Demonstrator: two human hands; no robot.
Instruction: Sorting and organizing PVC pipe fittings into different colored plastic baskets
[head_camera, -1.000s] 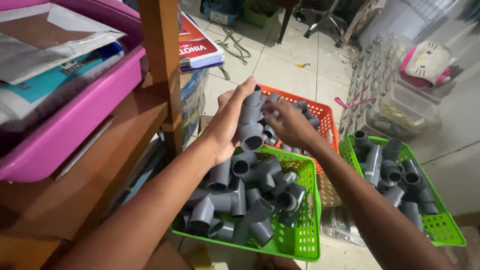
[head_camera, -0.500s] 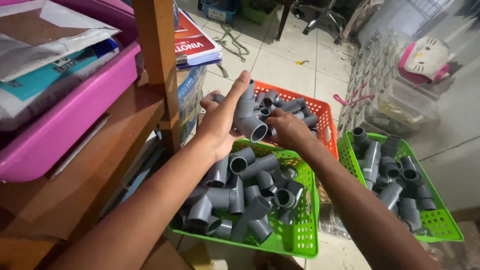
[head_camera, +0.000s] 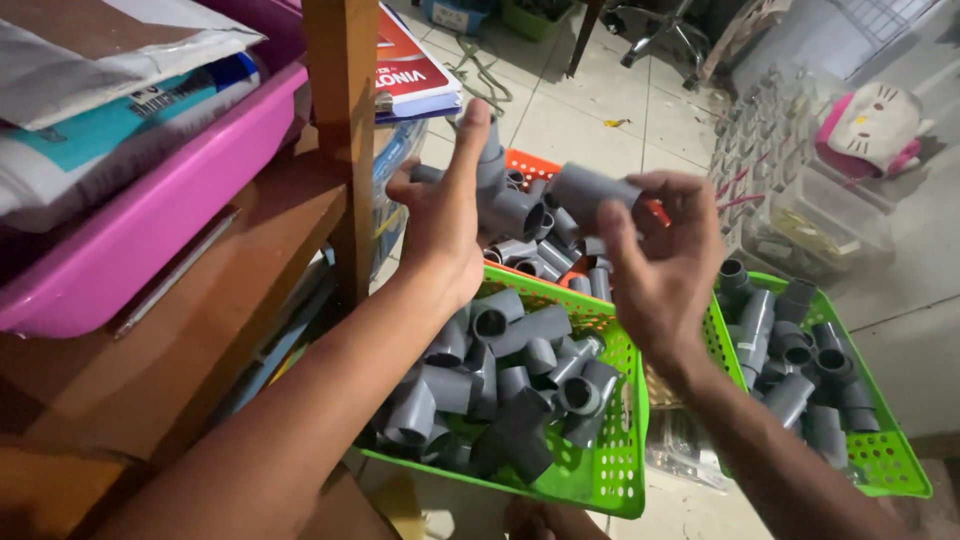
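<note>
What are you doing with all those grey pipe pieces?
A person holds up grey plastic pipe fittings over some baskets on the floor. The left hand grips a T-shaped fitting, and the right hand holds a short grey piece right beside it. Below sit two green baskets and an orange basket, all filled with similar grey fittings.

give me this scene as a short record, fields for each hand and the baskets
left hand: left hand grips a grey pipe fitting, raised above the baskets
right hand: right hand holds a short grey pipe piece in its fingers
near basket: green basket full of grey fittings
right basket: second green basket, also grey fittings
far basket: orange basket, partly hidden
left side: pink tub on wooden shelf
</note>
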